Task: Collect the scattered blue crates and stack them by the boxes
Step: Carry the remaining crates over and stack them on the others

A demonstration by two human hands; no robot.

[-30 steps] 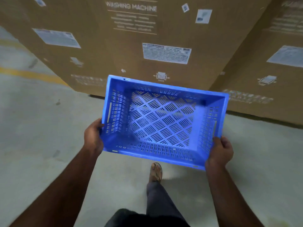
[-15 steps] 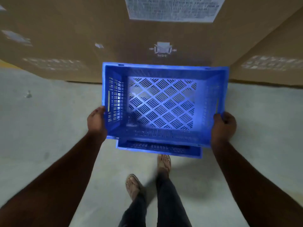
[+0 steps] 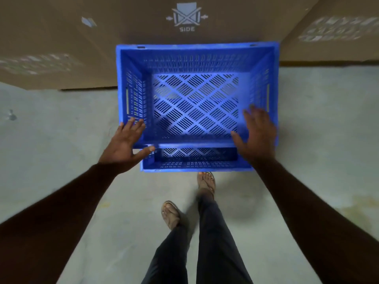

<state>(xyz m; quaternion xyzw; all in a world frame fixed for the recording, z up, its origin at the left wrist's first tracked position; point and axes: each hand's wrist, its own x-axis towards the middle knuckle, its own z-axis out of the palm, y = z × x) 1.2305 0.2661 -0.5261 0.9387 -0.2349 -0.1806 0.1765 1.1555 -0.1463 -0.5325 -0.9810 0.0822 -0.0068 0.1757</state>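
Note:
A blue slotted crate (image 3: pixel 195 58) sits on top of another blue crate (image 3: pixel 196 163), whose near edge sticks out below it. The stack stands against a big cardboard box (image 3: pixel 143 27). My left hand (image 3: pixel 128 143) hovers with spread fingers at the top crate's near left corner, thumb by the rim. My right hand (image 3: pixel 257 133) is spread over the near right corner and holds nothing.
A second cardboard box (image 3: pixel 338 31) stands at the right behind the crates. Grey concrete floor (image 3: pixel 61 140) spreads around. My two feet in sandals (image 3: pixel 206 182) stand just in front of the stack.
The crate I carried by its sides has come down onto the lower crate by the box. Both hands have let go and opened.

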